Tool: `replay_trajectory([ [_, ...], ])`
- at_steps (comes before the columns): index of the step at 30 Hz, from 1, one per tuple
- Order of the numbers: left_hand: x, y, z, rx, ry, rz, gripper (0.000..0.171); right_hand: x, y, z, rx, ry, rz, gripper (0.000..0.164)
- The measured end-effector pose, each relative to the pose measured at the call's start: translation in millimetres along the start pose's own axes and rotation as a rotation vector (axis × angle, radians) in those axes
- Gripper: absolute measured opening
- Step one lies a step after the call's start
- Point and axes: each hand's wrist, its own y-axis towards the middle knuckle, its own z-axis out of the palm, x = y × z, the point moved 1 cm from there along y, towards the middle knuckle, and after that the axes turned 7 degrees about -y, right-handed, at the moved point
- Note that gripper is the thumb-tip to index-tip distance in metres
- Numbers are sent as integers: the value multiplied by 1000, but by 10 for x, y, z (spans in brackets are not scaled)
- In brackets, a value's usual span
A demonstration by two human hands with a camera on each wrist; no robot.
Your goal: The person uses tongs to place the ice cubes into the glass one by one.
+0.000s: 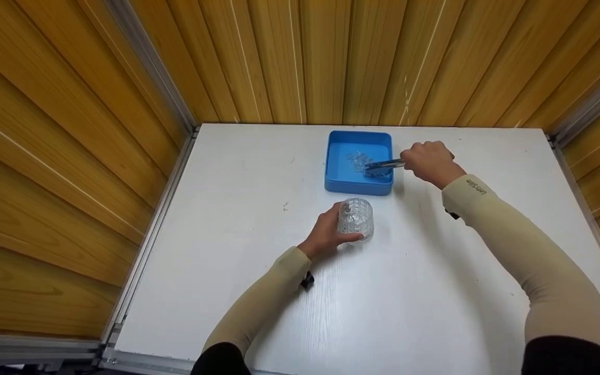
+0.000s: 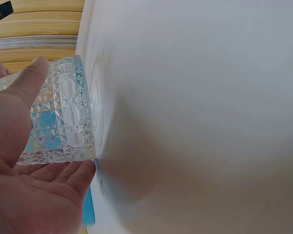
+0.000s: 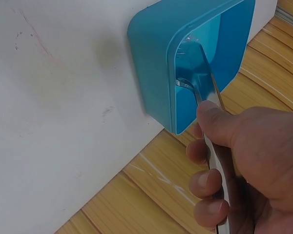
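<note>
My left hand (image 1: 326,234) holds a clear cut-glass tumbler (image 1: 358,216) by its side, thumb on the near side and fingers behind. In the left wrist view the patterned glass (image 2: 68,114) has its base on or just above the table. Further right, my right hand (image 1: 430,162) grips metal tongs (image 1: 391,164), its fingers curled round the handle. The tongs' tips reach into a blue square box (image 1: 352,186), among small clear pieces (image 1: 358,160) on its floor. In the right wrist view the tongs (image 3: 211,146) cross the box's rim; whether they pinch a piece cannot be told.
Both hands work over a white table (image 1: 227,234). Wood-look panels (image 1: 326,62) rise along its back and sides, with metal rails (image 1: 149,224) at the edges. The box stands near the back edge, just beyond the tumbler. Small dark marks (image 1: 286,206) lie left of the tumbler.
</note>
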Motion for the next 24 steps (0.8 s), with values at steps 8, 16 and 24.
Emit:
replay_trajectory([
  [8, -9, -3, -9, -1, 5, -8, 97, -18, -34, -52, -13, 39, 12, 25],
  [16, -17, -1, -8, -1, 12, -16, 98, -46, -40, -37, -31, 86, 11, 25],
  [24, -16, -2, -5, 3, -10, -13, 98, -17, -31, -10, -19, 120, 24, 26],
])
